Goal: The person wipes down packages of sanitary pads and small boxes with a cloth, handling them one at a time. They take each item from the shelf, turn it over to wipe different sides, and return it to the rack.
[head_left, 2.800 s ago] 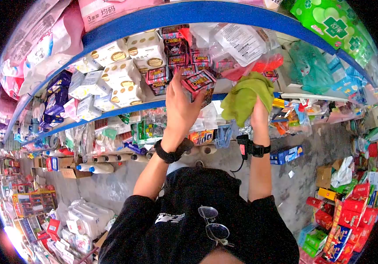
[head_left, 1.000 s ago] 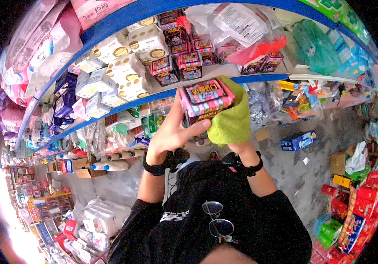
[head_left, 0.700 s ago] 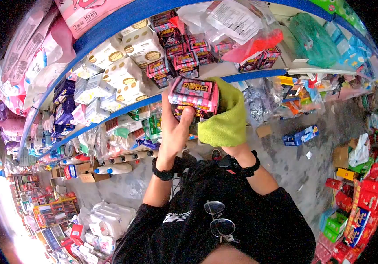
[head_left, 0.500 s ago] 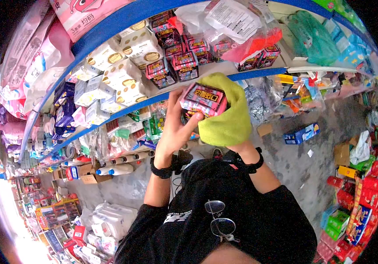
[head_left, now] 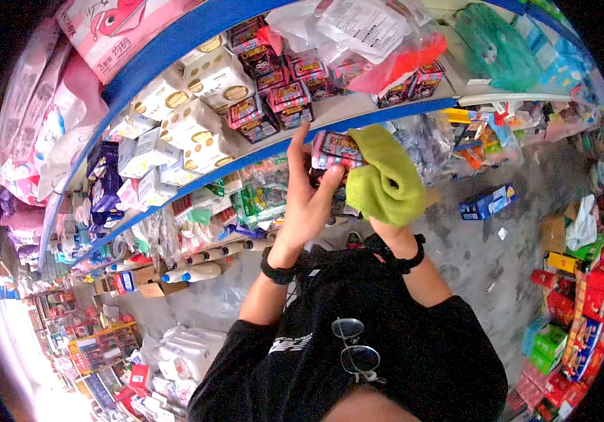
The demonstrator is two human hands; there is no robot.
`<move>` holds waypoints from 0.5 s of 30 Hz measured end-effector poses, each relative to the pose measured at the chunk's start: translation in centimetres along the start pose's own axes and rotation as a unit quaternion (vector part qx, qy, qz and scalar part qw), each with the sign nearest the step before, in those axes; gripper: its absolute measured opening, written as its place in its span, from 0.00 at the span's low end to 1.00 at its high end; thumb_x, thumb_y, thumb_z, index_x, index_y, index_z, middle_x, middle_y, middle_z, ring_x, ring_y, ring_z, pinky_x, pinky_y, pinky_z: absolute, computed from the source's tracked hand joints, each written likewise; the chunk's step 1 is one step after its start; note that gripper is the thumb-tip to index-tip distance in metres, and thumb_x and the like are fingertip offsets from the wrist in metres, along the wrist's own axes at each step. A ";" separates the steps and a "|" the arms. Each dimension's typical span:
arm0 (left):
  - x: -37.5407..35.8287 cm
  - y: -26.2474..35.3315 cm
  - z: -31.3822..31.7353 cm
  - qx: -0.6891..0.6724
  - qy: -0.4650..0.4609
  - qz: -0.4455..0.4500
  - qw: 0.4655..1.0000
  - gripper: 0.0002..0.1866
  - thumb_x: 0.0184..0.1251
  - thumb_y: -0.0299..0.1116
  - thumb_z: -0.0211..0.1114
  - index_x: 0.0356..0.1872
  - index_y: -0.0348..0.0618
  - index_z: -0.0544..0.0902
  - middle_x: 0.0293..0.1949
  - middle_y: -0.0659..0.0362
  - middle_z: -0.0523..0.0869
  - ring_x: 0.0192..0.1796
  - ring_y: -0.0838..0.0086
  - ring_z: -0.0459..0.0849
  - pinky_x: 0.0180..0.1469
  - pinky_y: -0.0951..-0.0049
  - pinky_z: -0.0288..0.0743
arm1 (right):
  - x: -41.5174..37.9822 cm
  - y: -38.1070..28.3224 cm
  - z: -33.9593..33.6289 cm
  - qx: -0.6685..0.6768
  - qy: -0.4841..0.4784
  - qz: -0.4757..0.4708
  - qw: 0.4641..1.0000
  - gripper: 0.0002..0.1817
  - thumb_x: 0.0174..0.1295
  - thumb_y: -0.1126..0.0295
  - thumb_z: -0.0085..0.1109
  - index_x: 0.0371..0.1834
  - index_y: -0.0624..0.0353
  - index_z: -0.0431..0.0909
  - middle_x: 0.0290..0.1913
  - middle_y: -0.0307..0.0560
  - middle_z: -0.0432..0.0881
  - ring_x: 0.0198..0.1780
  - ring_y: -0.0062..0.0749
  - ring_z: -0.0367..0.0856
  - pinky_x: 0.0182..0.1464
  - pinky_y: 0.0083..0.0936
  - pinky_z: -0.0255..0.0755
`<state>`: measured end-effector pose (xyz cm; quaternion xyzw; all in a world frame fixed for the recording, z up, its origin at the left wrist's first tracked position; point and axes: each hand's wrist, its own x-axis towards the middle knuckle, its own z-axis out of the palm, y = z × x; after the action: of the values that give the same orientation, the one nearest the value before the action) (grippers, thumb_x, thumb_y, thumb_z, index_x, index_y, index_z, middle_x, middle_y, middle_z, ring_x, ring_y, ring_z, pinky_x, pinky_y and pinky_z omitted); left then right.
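The right hand (head_left: 386, 224) is almost fully covered by the green cloth (head_left: 385, 176); its grip cannot be seen. The cloth and the left hand (head_left: 307, 200) hide much of the pink box (head_left: 337, 148). Box print is too small to read.

Small pink and black printed cardboard box (head_left: 336, 149), striped edge, label panel with dark characters on the visible face. Held up in the air just below the blue shelf edge, tilted, printed face turned toward the camera, lower part hidden. Left side gripped by fingers, right side pressed against cloth. Yellow-green soft microfibre cloth (head_left: 385, 177), folded and bunched, thick rolled fold along the top, draped over the hand beneath it. Touching the box's right side, wrapping slightly behind it. Both well off the floor, near the body.
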<state>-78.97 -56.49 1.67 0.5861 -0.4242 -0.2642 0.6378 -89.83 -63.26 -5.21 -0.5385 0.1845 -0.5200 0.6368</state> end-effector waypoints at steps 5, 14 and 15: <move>1.5 -1.5 0.4 0.132 -0.029 0.038 0.990 0.22 0.64 0.28 0.56 0.58 0.39 0.64 0.48 0.54 0.73 0.49 0.73 0.71 0.53 0.74 0.65 | 0.6 -0.9 -3.9 -0.242 0.029 -0.057 0.968 0.18 0.57 0.72 0.57 0.52 0.60 0.71 0.50 0.45 0.76 0.49 0.33 0.75 0.54 0.29 0.68; 9.5 -4.5 -0.4 0.453 -0.031 0.174 0.874 0.21 0.50 0.38 0.68 0.43 0.42 0.72 0.33 0.50 0.76 0.36 0.54 0.77 0.37 0.59 0.71 | 1.9 -3.9 -8.6 -0.234 0.214 -0.104 0.943 0.18 0.58 0.70 0.56 0.52 0.62 0.71 0.50 0.47 0.76 0.51 0.34 0.74 0.55 0.29 0.67; 10.3 -5.5 -0.2 0.470 -0.032 0.204 0.858 0.22 0.49 0.40 0.68 0.43 0.43 0.72 0.33 0.50 0.77 0.36 0.55 0.78 0.37 0.58 0.71 | 1.8 -4.2 -8.5 -0.235 0.212 -0.108 0.942 0.18 0.58 0.71 0.56 0.51 0.62 0.71 0.50 0.47 0.76 0.51 0.34 0.74 0.55 0.28 0.67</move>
<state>-72.71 -65.95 -1.31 0.7074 -0.6286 0.0842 0.3121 -97.82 -68.53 -3.92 -0.5666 0.3732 -0.6297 0.3783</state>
